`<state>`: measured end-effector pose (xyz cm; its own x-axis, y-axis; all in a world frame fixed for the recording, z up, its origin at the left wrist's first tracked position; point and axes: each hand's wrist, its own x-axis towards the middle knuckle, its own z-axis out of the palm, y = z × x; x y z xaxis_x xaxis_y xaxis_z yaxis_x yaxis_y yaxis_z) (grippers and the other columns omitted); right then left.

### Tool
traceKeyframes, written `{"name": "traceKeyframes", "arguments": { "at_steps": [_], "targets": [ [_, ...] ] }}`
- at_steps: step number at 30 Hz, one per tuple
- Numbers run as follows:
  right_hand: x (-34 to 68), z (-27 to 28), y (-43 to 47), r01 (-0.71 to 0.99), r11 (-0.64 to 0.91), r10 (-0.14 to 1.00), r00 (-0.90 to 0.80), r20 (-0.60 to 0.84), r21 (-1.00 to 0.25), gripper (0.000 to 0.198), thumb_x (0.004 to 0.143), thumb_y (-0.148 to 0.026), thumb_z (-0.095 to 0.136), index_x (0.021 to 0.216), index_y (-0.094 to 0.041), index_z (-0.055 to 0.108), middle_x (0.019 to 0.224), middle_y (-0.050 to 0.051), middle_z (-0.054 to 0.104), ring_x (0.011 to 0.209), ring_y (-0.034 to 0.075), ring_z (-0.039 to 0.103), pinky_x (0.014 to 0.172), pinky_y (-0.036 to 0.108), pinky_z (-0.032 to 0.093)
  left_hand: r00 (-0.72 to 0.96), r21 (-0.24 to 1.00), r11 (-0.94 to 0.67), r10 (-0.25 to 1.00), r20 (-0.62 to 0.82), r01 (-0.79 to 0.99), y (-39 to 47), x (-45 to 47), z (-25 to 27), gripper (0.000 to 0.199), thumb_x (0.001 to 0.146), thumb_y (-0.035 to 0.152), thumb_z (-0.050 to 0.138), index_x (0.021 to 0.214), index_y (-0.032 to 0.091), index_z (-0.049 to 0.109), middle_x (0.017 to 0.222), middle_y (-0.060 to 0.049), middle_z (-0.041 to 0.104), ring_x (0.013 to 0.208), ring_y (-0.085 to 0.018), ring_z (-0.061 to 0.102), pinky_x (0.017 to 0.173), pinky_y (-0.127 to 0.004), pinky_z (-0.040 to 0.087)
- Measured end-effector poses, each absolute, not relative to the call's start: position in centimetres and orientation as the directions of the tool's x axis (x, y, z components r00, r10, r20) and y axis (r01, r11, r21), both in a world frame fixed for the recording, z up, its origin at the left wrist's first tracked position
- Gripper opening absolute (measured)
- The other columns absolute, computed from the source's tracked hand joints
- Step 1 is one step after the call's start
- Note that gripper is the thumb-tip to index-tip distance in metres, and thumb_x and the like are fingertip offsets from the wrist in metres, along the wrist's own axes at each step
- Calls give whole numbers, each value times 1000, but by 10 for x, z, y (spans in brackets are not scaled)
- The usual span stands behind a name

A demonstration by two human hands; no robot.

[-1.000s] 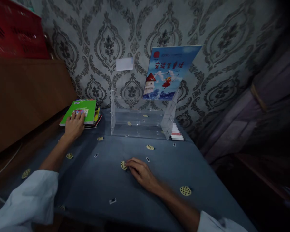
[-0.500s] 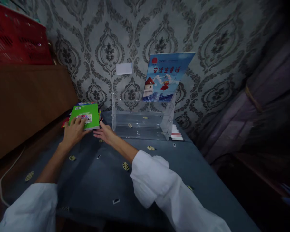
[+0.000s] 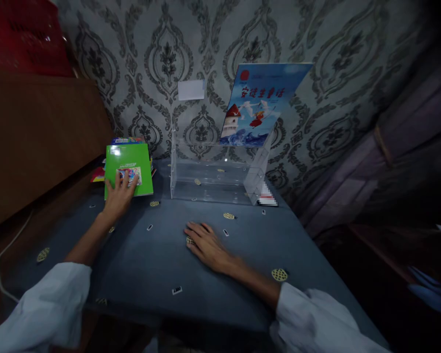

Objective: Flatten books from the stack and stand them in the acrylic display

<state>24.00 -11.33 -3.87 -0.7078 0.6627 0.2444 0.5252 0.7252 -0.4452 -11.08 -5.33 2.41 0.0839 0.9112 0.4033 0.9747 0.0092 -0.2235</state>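
Observation:
My left hand (image 3: pixel 120 196) rests with spread fingers on a bright green book (image 3: pixel 132 158), the top one of a stack at the left of the table. Edges of other books (image 3: pixel 98 174) stick out from beneath it. Over the middle of the table, my right hand (image 3: pixel 208 245) is low with its fingers stretched out and holds nothing; whether it touches the cloth I cannot tell. Behind it stands a clear plastic rack (image 3: pixel 213 193). A blue picture book (image 3: pixel 259 110) with red Chinese lettering leans upright in the rack's right side.
A grey-blue patterned cloth (image 3: pixel 139 274) covers the table. A brown wooden cabinet (image 3: pixel 40 137) bearing a red basket (image 3: pixel 25 39) bounds the left. At the right hangs a tied curtain (image 3: pixel 360 181). A white cable (image 3: pixel 3 250) runs along the left; a white card (image 3: pixel 191 90) shows above the rack.
My right hand has left the stack's edge and moved right and nearer to me. My left hand stays on the green book. The view has tilted slightly downward.

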Motion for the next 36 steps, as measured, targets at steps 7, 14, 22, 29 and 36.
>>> {"name": "traceKeyframes", "arguments": {
  "at_steps": [7,14,22,29,36],
  "targets": [
    [280,-54,-118,528,723,685,-636,356,-446,39,101,-27,52,138,-22,59,146,14,58,139,27,51,118,57,37,50,-199,33,915,401,979,-61,-108,-6,65,95,8,36,158,22,33,167,-21,18,154,-43,1,112,-79,15],
    [281,-55,-117,506,736,672,-626,396,-450,37,100,-26,52,135,-22,61,143,14,61,136,27,54,117,56,39,31,-189,46,922,386,981,-74,-103,-15,65,93,7,37,156,21,38,167,-18,20,155,-42,1,114,-78,16],
    [281,-54,-118,513,735,672,-634,383,-443,37,100,-26,50,135,-22,62,143,14,60,137,27,53,117,55,39,23,-234,77,917,398,969,-88,-97,8,80,82,3,42,158,24,31,167,-13,25,154,-42,12,113,-74,25],
    [280,-52,-118,529,738,671,-644,368,-420,36,100,-25,51,133,-19,63,142,16,61,137,28,54,117,56,40,-55,-157,150,870,490,976,-57,-94,36,68,86,10,49,152,21,39,159,-16,40,148,-42,29,113,-66,28],
    [281,-51,-119,548,737,673,-647,358,-396,37,101,-26,50,135,-20,62,144,14,60,137,26,53,118,52,39,-172,-96,253,847,504,963,-9,-95,73,52,94,12,38,145,13,48,145,-21,53,137,-42,41,104,-63,36]
  ]
}}
